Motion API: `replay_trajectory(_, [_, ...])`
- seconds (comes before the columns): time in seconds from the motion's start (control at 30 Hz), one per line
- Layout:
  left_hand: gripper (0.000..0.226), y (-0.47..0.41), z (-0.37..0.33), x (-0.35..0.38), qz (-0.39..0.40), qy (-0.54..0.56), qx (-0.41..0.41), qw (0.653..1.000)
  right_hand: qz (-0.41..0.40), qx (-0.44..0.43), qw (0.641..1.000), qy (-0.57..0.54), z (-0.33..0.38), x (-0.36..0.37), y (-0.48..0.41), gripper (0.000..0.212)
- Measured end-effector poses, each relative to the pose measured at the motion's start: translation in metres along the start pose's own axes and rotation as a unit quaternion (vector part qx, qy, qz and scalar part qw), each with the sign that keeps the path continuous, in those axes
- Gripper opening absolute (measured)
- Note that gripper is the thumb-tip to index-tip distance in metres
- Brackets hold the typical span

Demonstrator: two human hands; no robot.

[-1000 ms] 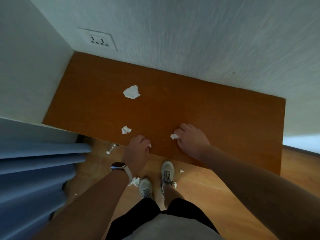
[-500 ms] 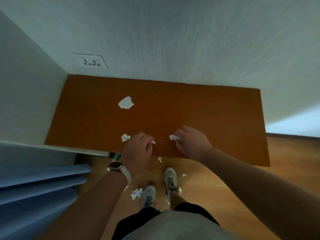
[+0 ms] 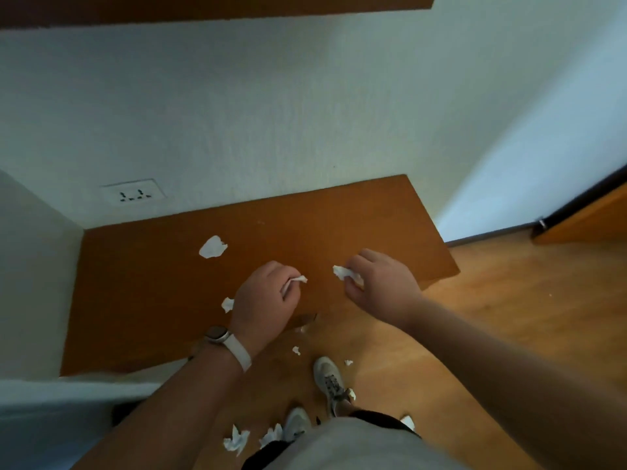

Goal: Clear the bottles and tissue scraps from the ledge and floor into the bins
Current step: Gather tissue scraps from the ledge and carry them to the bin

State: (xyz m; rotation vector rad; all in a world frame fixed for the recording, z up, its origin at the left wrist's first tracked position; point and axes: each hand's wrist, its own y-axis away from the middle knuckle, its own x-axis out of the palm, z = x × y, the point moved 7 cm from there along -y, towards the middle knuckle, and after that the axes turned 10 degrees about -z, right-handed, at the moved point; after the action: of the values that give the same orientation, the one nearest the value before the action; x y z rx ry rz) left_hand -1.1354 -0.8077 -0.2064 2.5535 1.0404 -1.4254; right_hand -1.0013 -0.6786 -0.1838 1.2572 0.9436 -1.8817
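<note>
Over the front of the brown wooden ledge, my left hand pinches a small white tissue scrap. My right hand pinches another white scrap. Both hands are lifted just above the ledge. A larger crumpled tissue lies further back on the ledge, and a small scrap lies beside my left hand. On the wooden floor around my shoes lie several more scraps. No bottle or bin shows.
White walls close the ledge at the back and left, with a wall socket above it. A blue curtain hangs at the lower left. My white shoes stand on the floor. A wooden door edge is at the right.
Both hands have lifted off the ledge, each holding its tissue scrap. The camera has tilted up, showing more wall and floor to the right.
</note>
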Motion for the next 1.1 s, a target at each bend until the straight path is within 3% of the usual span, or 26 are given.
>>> replay_trajectory(0.47, [0.011, 0.005, -0.113, 0.034, 0.065, 0.130, 0.165, 0.975, -0.116, 0.236, 0.964, 0.051, -0.045, -0.075, 0.127, 0.017])
replay_trajectory(0.87, [0.010, 0.037, -0.236, 0.075, 0.100, 0.176, 0.305, 0.931, -0.217, 0.333, 0.915, 0.077, -0.086, -0.142, 0.249, 0.012])
replay_trajectory(1.1, [0.009, 0.090, -0.331, 0.109, 0.141, 0.218, 0.335, 0.906, -0.253, 0.415, 0.873, 0.044, -0.130, -0.176, 0.360, 0.010])
